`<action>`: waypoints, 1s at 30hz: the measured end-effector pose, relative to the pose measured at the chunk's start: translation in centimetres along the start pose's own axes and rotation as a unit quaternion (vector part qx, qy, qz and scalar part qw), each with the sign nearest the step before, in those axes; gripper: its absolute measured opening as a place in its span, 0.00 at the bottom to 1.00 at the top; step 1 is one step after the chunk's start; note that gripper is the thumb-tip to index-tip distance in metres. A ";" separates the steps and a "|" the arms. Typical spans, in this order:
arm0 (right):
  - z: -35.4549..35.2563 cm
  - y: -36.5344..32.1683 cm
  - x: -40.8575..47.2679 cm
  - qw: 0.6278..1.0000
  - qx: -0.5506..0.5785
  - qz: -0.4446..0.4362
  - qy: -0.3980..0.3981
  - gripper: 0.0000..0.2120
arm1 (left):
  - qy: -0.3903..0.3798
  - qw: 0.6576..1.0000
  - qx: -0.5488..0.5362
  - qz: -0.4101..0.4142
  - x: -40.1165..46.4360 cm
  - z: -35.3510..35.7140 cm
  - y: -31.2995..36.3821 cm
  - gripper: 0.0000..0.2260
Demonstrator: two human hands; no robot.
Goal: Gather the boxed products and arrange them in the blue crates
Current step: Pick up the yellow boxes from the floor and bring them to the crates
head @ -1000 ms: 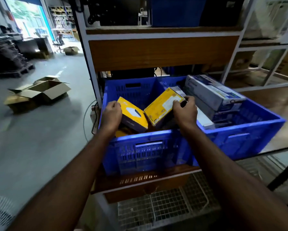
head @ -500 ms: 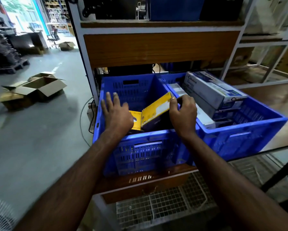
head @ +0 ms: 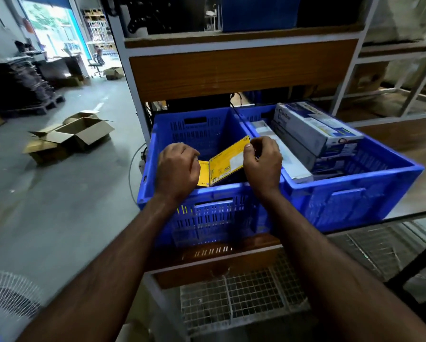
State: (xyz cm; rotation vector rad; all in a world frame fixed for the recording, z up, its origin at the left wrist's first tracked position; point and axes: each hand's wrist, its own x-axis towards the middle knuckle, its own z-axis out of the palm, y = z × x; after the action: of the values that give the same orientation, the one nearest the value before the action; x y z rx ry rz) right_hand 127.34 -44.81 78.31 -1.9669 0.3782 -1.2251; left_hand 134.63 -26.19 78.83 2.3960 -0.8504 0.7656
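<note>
Inside the left crate (head: 214, 193), the left hand (head: 176, 169) has been lifted off, curled and empty; the tilted yellow box (head: 228, 160) stays pinched by the right hand (head: 263, 161), nearly seated.

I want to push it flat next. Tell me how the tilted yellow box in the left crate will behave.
The yellow box looks stiff: its edges stay straight while leaning. It is thin and propped on edge, so a push would probably tip it flat. Pinched only at a corner by the right hand, it seems light.
</note>
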 end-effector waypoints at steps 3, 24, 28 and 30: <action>-1.2 0.1 -0.5 0.999 0.047 0.021 -0.015 0.10 | -0.037 0.998 -0.029 -0.038 -2.7 0.0 1.5 0.16; -24.6 -6.3 -31.5 0.986 -0.068 0.128 0.082 0.08 | -0.274 0.874 -0.355 0.186 -25.3 -5.9 16.9 0.16; -31.0 -8.7 -46.1 0.948 -0.167 0.217 0.163 0.06 | -0.346 0.821 -0.398 0.219 -36.1 -7.8 19.9 0.13; -34.6 -10.7 -52.3 0.925 -0.188 0.267 0.197 0.06 | -0.387 0.799 -0.396 0.234 -41.3 -9.4 21.6 0.10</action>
State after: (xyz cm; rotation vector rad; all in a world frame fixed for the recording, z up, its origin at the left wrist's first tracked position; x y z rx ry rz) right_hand 70.33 -22.00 61.58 -1.7223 1.3463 -1.2291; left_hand 89.85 -18.58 64.59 1.6550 -1.6988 -0.4699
